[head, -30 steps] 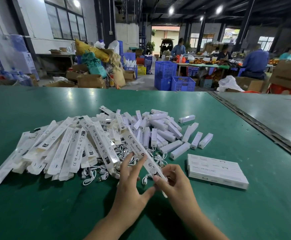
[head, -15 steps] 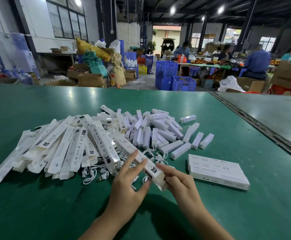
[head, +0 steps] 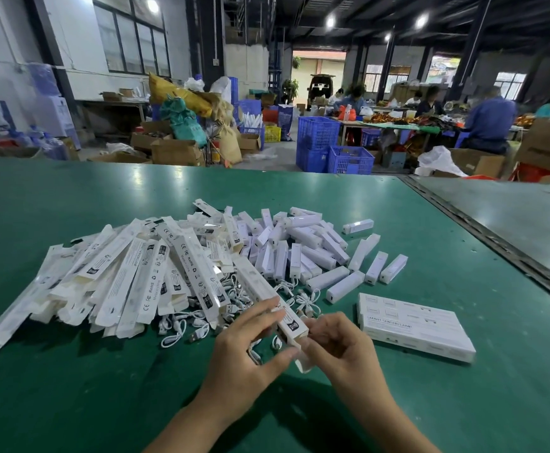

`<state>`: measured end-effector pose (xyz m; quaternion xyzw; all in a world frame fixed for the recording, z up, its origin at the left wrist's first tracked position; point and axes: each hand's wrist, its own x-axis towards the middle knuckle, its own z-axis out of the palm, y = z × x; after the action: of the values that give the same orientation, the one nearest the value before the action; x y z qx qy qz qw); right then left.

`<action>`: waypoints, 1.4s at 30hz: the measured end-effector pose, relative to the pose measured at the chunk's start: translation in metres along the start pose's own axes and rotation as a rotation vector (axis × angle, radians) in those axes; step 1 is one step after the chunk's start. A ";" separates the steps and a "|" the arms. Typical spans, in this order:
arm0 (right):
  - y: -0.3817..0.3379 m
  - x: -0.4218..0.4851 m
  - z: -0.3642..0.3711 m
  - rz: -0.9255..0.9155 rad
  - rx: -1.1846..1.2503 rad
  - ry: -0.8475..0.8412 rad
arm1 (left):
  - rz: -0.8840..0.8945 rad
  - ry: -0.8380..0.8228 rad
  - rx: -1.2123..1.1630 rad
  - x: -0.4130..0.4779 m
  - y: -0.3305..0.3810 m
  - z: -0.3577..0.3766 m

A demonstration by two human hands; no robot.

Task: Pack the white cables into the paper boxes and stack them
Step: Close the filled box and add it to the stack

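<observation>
A long white paper box point(head: 260, 289) lies slanted in front of me, its near end open. My left hand point(head: 250, 348) holds that box between thumb and fingers near the open end. My right hand point(head: 335, 341) pinches the flap at the box's near end. Several flat, unfolded paper boxes point(head: 130, 276) are heaped to the left. Coiled white cables point(head: 182, 325) lie loose on the green table point(head: 71, 387) in front of the heap. A stack of packed boxes point(head: 414, 325) lies flat to the right of my hands.
Several small white rectangular lamp units point(head: 303, 253) are piled behind the cables. A metal rail point(head: 496, 237) runs along the table's right side. Blue crates point(head: 332, 148), cardboard cartons and seated people are beyond the table's far edge.
The box has come down from a raised slant toward the table, and both hands have moved closer to its near end. My right hand now pinches the end flap.
</observation>
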<state>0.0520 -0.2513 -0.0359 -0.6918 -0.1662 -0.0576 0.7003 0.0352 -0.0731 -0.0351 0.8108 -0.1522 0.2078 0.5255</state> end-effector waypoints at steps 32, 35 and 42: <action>0.003 0.003 -0.002 -0.607 -0.612 0.053 | -0.075 0.073 -0.167 -0.001 -0.009 0.006; 0.002 0.002 -0.002 -0.599 -0.602 0.041 | -0.069 0.087 -0.164 -0.001 -0.008 0.006; 0.001 0.001 -0.002 -0.568 -0.587 0.021 | -0.051 0.090 -0.149 -0.002 -0.007 0.005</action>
<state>0.0537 -0.2530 -0.0360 -0.7883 -0.3199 -0.3007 0.4311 0.0381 -0.0751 -0.0435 0.7629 -0.1227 0.2190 0.5958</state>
